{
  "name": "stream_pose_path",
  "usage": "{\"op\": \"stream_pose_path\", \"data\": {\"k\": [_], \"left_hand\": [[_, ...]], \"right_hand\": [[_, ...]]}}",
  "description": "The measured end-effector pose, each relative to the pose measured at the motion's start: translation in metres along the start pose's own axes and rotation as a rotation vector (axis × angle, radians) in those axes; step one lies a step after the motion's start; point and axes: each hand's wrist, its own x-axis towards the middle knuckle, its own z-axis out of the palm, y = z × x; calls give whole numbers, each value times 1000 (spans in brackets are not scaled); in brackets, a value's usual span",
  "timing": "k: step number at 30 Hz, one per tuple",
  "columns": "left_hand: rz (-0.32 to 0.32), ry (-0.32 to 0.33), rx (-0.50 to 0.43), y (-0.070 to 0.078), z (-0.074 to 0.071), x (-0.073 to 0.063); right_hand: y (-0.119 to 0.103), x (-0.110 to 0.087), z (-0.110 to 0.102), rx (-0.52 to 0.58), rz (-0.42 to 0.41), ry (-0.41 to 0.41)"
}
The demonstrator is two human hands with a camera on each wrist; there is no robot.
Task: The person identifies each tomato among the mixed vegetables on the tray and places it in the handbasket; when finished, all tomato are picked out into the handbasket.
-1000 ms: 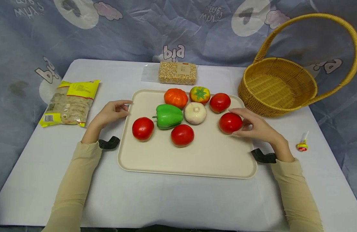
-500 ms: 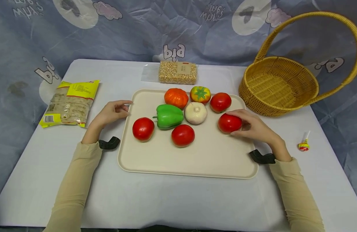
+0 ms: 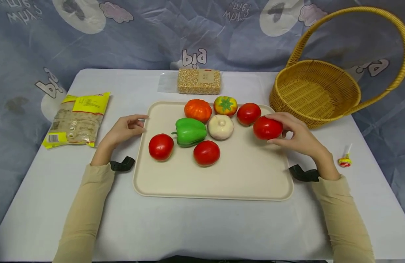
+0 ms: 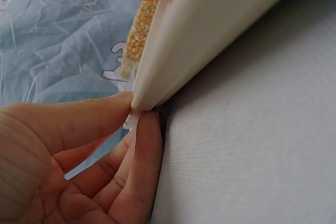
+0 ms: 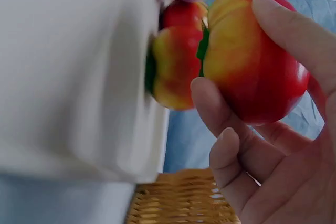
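My right hand (image 3: 299, 135) pinches a red tomato (image 3: 267, 128) between thumb and fingers, above the right side of the beige tray (image 3: 215, 182). In the right wrist view the held tomato (image 5: 247, 56) shows a yellow patch and a green leaf, apart from the tray. At the tray's left edge my left hand (image 3: 123, 129) pinches the rim, thumb on one side and a finger on the other in the left wrist view. On the tray lie a green bell pepper (image 3: 190, 132), a white garlic bulb (image 3: 220, 127), an orange pumpkin (image 3: 198, 110), a yellow-green tomato (image 3: 225, 106) and three other red tomatoes (image 3: 206, 153).
A wicker basket (image 3: 282, 104) with a tall handle stands at the tray's back right corner. Behind the tray lies a bag of corn kernels (image 3: 192, 82). A yellow packet (image 3: 77, 120) is on the left, a lollipop (image 3: 345, 160) on the right.
My right hand has taken hold of the tomato, lifted it off the tray and moved it right, toward the basket. My left hand stays at the tray's edge.
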Motion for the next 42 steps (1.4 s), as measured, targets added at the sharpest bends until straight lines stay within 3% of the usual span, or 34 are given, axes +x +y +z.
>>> {"op": "stream_pose_path", "data": {"k": [6,13,20,27,35,42], "left_hand": [[1,4,-2,-1,-1,0],[-3,4,-2,-1,0,-1],[14,21,14,-2,1,0],[8,21,7,-3,1,1],[-2,9,-20,-4,1,2],[-7,15,-19,-5,1,3]], "right_hand": [[3,5,-20,-57,26,61],[8,10,-41,-81,112,132],[18,18,-55,-105,117,247],[37,27,-67,-88,244,335],[67,32,-75,-154,455,278],[96,38,-83,-175,597,109]]}}
